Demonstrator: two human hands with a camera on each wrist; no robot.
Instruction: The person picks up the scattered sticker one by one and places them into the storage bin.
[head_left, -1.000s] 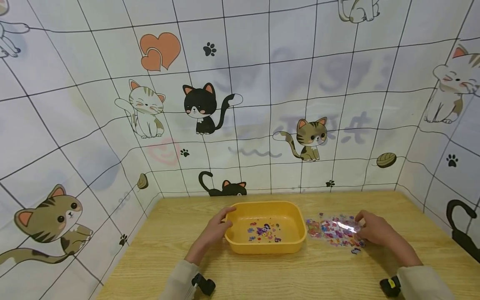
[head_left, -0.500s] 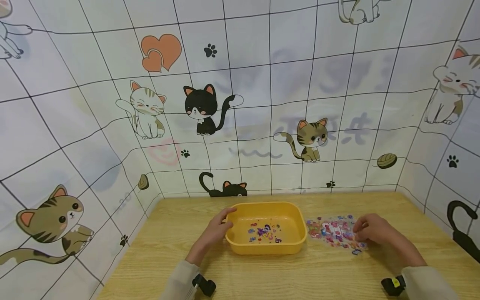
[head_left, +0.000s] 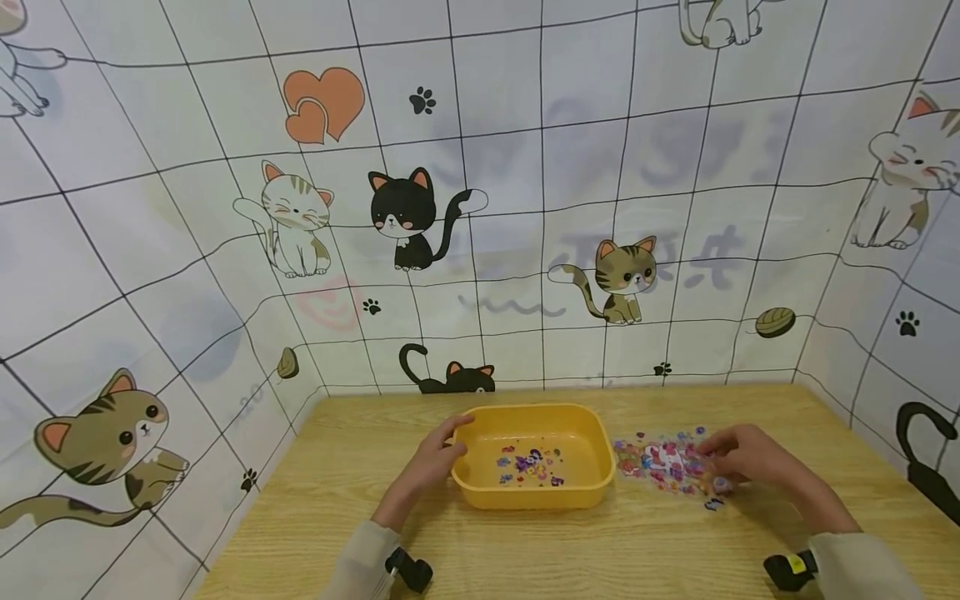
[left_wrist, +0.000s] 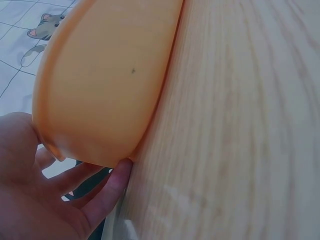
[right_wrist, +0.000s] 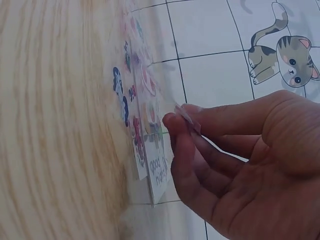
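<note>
On the left, my left hand point(head_left: 431, 458) grips the end of a yellow plastic tray point(head_left: 532, 499), thumb at the rim. The left wrist view shows its fingertips against the tray's outer wall, low by the tabletop. Inside the tray lie several small colourful stickers point(head_left: 529, 463). To the tray's right is a spread of sticker pieces point(head_left: 666, 458), some in flat overlapping layers. Over its right edge, my right hand point(head_left: 756, 458) pinches a small thin clear sticker point(right_wrist: 189, 120) between thumb and fingers. Its printed side is too blurred to read.
A wooden table point(head_left: 480, 550) carries everything, with a cat-printed white sheet point(head_left: 510, 250) rising behind and at both sides. One loose dark sticker point(head_left: 713, 504) lies at the near edge of the pile. Each wrist wears a small black camera point(head_left: 409, 570).
My right hand has moved slightly left and its fingertips are now over the spread, holding a sticker. The bright glare on the stickers is gone. My left hand stays on the tray.
</note>
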